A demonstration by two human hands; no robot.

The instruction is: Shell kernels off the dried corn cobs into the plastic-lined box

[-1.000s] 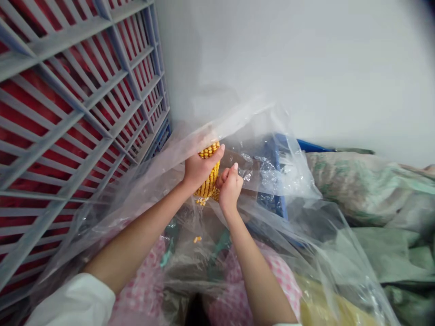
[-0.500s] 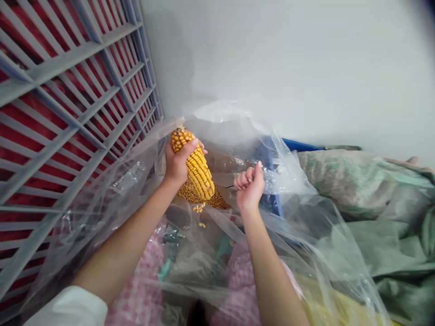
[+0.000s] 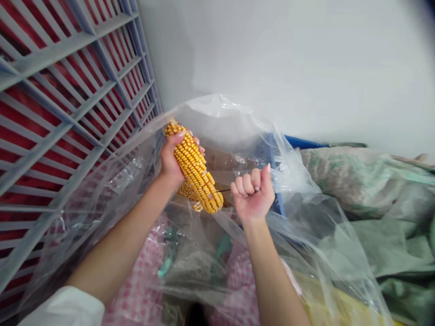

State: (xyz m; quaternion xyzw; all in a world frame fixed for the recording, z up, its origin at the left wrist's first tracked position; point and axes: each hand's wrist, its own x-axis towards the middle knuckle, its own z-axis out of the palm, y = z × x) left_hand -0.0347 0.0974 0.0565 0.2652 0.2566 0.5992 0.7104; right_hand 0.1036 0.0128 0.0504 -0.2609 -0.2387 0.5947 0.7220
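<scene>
My left hand (image 3: pixel 171 162) is closed around a yellow corn cob (image 3: pixel 194 168), which slants down to the right with gaps between some kernel rows. My right hand (image 3: pixel 253 194) makes a fist with the thumb up, gripping a thin dark spike (image 3: pixel 224 190). Its tip reaches the cob's lower end; the handle is hidden inside the fist. Beneath the cob, loose corn kernels (image 3: pixel 185 190) lie inside a large clear plastic bag (image 3: pixel 220 105). A small clump of kernels (image 3: pixel 197 207) shows at the cob's lower left side.
A grey slatted plastic crate (image 3: pixel 90 106) with red material behind it rises on the left. A white wall (image 3: pixel 288 63) stands ahead. Blue plastic (image 3: pixel 301 143) shows behind the bag, and crumpled woven sacks (image 3: pixel 367 176) are piled at right. Pink patterned cloth (image 3: pixel 142 271) covers my legs.
The cob has turned, and its lower end has shifted right, nearer my right fist. The spike now meets the cob's lower end. Kernels that were falling below it are no longer in the air.
</scene>
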